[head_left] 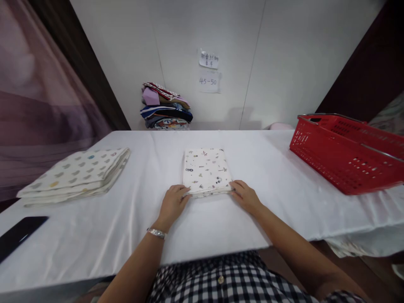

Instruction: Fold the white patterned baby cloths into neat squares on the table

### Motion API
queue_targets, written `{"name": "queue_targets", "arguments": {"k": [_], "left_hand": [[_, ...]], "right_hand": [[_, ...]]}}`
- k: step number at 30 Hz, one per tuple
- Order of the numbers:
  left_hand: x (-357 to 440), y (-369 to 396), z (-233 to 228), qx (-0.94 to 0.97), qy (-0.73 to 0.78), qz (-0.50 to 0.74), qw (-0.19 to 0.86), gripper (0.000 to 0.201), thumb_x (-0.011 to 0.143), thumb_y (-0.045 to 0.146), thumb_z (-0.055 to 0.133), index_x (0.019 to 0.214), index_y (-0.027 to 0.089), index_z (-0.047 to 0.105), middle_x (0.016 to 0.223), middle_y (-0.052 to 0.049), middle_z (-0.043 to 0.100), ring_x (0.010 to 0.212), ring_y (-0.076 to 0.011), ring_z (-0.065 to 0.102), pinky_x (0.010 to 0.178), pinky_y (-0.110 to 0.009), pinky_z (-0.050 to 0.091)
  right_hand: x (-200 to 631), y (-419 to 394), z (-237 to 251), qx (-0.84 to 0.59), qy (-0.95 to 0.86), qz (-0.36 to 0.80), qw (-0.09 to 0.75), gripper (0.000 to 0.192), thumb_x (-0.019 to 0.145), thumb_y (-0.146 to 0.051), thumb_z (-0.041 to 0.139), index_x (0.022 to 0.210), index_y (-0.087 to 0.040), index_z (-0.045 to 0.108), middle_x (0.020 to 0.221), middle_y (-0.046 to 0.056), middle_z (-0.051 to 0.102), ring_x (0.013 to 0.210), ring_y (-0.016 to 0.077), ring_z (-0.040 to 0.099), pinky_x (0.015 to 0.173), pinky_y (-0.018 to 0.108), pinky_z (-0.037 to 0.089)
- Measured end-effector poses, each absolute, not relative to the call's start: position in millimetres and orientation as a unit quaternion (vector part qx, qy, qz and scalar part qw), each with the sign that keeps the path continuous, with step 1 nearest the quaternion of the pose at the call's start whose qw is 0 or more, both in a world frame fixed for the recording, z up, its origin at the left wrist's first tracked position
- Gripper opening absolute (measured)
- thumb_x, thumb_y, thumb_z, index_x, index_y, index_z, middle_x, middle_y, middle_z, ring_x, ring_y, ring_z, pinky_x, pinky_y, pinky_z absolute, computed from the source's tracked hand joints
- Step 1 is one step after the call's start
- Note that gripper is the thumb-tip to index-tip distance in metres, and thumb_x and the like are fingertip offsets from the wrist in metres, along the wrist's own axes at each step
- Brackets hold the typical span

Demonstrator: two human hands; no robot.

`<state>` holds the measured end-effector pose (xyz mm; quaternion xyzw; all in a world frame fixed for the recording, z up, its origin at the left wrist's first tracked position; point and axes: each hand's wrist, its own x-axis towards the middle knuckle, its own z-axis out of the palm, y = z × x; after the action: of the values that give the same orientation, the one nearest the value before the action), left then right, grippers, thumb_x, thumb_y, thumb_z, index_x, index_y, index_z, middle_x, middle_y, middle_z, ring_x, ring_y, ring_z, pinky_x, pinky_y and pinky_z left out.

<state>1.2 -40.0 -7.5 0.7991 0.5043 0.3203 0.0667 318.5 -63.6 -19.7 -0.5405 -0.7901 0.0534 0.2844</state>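
A folded white cloth [206,170] with small printed figures lies flat in the middle of the table. Its near edge shows several layers. My left hand [173,202] pinches the near left corner between thumb and fingers. At the near right corner, my right hand [246,195] grips the same cloth in the same way. Both wrists rest low over the white tablecloth [208,235].
To the left lies a larger folded cloth [78,172] with grey spots, and a black phone-like slab [20,233] is nearer. A red basket [341,155] stands at the right. Behind the table's far edge, folded fabrics [166,107] are stacked by the wall with paper signs [210,80].
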Motion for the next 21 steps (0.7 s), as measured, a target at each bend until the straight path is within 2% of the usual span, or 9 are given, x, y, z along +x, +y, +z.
{"name": "queue_targets", "arguments": {"k": [4,8,13,16,21], "left_hand": [[-3,-41,-7,0.796,0.514,0.313,0.07,0.02,0.082,0.028,0.055,0.097,0.024,0.067,0.098,-0.006,0.064,0.096,-0.0217,0.054,0.086,-0.038,0.046],[-4,-42,-6,0.792,0.516,0.317,0.076,0.015,0.081,0.026,0.056,0.092,0.023,0.067,0.094,-0.005,0.064,0.092,-0.021,0.055,0.082,-0.037,0.046],[-1,-46,1,0.776,0.518,0.339,0.12,0.015,0.081,0.034,0.058,0.085,0.022,0.065,0.09,-0.003,0.062,0.089,-0.0191,0.054,0.079,-0.034,0.045],[2,-46,2,0.753,0.537,0.348,0.153,0.022,0.085,0.039,0.051,0.075,0.022,0.062,0.082,-0.002,0.06,0.085,-0.0178,0.053,0.075,-0.031,0.044],[7,-31,4,0.694,0.606,0.347,0.174,0.029,0.085,0.038,0.049,0.062,0.02,0.052,0.074,-0.001,0.057,0.076,-0.0156,0.053,0.07,-0.028,0.041]], "right_hand": [[316,-59,-25,-0.542,-0.786,0.029,0.295,0.028,0.09,-0.026,0.043,0.111,-0.026,0.062,0.11,0.007,0.06,0.099,0.0208,0.058,0.08,0.034,0.051],[317,-57,-29,-0.531,-0.789,0.009,0.308,0.027,0.09,-0.024,0.042,0.107,-0.025,0.064,0.105,0.007,0.061,0.095,0.0199,0.059,0.078,0.033,0.052],[312,-60,-23,-0.49,-0.806,-0.019,0.331,0.028,0.088,-0.026,0.047,0.113,-0.022,0.06,0.114,0.009,0.058,0.105,0.0227,0.054,0.088,0.039,0.049],[302,-61,-20,-0.448,-0.832,-0.025,0.326,0.034,0.087,-0.024,0.049,0.12,-0.021,0.055,0.123,0.01,0.056,0.114,0.0245,0.049,0.095,0.043,0.043],[291,-58,-24,-0.429,-0.855,-0.012,0.292,0.037,0.086,-0.017,0.046,0.122,-0.021,0.053,0.12,0.01,0.059,0.114,0.0245,0.05,0.092,0.043,0.043]]}}
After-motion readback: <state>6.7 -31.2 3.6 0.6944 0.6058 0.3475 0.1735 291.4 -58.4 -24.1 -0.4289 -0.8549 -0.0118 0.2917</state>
